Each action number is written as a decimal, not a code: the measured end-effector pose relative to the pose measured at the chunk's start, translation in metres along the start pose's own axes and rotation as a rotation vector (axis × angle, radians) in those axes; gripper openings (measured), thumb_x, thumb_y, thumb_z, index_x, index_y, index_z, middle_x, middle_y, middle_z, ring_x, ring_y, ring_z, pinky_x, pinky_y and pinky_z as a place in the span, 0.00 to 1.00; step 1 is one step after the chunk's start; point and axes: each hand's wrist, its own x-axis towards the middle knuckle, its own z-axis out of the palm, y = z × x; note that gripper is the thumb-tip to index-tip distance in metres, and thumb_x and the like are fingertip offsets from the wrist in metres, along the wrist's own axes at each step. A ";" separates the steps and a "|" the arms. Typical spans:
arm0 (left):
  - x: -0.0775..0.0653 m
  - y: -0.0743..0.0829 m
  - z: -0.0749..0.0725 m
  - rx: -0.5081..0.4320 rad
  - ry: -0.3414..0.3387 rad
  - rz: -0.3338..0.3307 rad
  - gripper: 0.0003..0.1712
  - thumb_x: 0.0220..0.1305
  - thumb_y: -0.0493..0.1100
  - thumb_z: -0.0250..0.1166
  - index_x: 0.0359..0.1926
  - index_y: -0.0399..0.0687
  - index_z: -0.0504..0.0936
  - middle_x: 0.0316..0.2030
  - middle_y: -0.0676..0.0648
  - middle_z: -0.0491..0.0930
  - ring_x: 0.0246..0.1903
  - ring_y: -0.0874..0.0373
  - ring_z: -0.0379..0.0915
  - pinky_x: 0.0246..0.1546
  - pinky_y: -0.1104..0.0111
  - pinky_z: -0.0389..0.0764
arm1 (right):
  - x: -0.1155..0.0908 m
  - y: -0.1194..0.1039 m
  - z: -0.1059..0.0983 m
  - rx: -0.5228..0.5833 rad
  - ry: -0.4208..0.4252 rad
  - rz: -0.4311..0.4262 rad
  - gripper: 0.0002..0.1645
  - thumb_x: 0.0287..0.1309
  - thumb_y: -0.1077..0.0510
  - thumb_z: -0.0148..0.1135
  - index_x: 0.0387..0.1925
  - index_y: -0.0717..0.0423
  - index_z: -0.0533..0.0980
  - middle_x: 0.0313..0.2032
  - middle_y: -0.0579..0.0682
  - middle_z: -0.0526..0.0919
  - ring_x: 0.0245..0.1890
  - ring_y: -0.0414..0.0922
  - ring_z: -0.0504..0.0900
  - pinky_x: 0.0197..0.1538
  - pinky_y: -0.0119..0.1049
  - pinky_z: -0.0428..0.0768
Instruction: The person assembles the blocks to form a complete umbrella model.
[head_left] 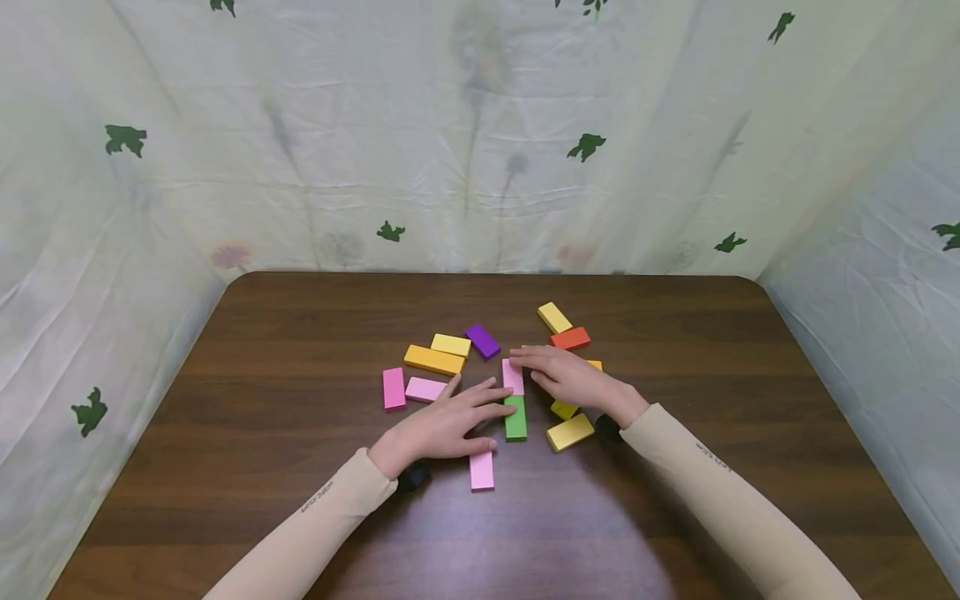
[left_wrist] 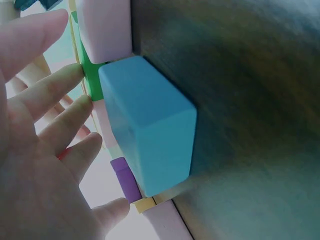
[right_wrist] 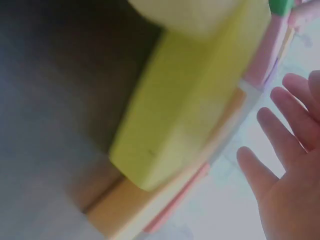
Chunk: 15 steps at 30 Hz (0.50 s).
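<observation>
Spread fingers of my left hand (head_left: 453,421) reach right in the head view, fingertips at a green block (head_left: 516,421) and a light pink block (head_left: 513,377). These two blocks lie end to end. Below the left thumb lies another light pink block (head_left: 482,472). A blue block (left_wrist: 150,115) shows large in the left wrist view; the left hand hides it from the head view. My right hand (head_left: 573,377) has its fingertips over the far end of the upper pink block. Its fingers look loosely extended in the right wrist view, beside a yellow block (right_wrist: 185,100).
Left of centre lie a dark pink block (head_left: 393,389), an orange block (head_left: 433,360), a pale yellow block (head_left: 451,345) and a purple block (head_left: 482,341). A red block (head_left: 571,338) and several yellow ones surround the right hand. Patterned cloth (head_left: 337,125) hangs behind the wooden table (head_left: 225,467).
</observation>
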 end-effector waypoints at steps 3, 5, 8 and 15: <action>0.000 0.000 0.000 -0.004 -0.003 -0.004 0.30 0.67 0.54 0.58 0.68 0.53 0.68 0.70 0.50 0.58 0.71 0.50 0.43 0.64 0.39 0.41 | 0.008 0.002 -0.005 -0.004 -0.014 0.004 0.25 0.67 0.66 0.50 0.64 0.61 0.69 0.66 0.55 0.66 0.68 0.53 0.60 0.66 0.49 0.60; 0.001 -0.001 -0.001 -0.011 -0.003 -0.007 0.30 0.67 0.54 0.58 0.68 0.54 0.69 0.70 0.50 0.58 0.71 0.51 0.43 0.64 0.39 0.41 | 0.013 0.004 -0.008 -0.019 -0.017 -0.007 0.25 0.66 0.66 0.49 0.64 0.62 0.69 0.66 0.56 0.67 0.68 0.54 0.60 0.66 0.49 0.60; 0.000 -0.001 -0.001 -0.013 -0.002 -0.011 0.30 0.67 0.53 0.59 0.68 0.54 0.69 0.71 0.50 0.58 0.71 0.51 0.44 0.64 0.38 0.41 | 0.022 0.005 -0.011 -0.044 -0.023 -0.028 0.25 0.66 0.67 0.48 0.64 0.62 0.68 0.66 0.57 0.67 0.67 0.56 0.60 0.66 0.50 0.59; 0.000 0.000 -0.001 -0.009 -0.011 -0.024 0.29 0.67 0.52 0.59 0.68 0.55 0.69 0.69 0.49 0.61 0.71 0.50 0.45 0.64 0.38 0.41 | 0.037 0.004 -0.010 -0.076 -0.087 -0.021 0.26 0.69 0.63 0.47 0.67 0.59 0.65 0.67 0.55 0.65 0.69 0.55 0.57 0.68 0.48 0.56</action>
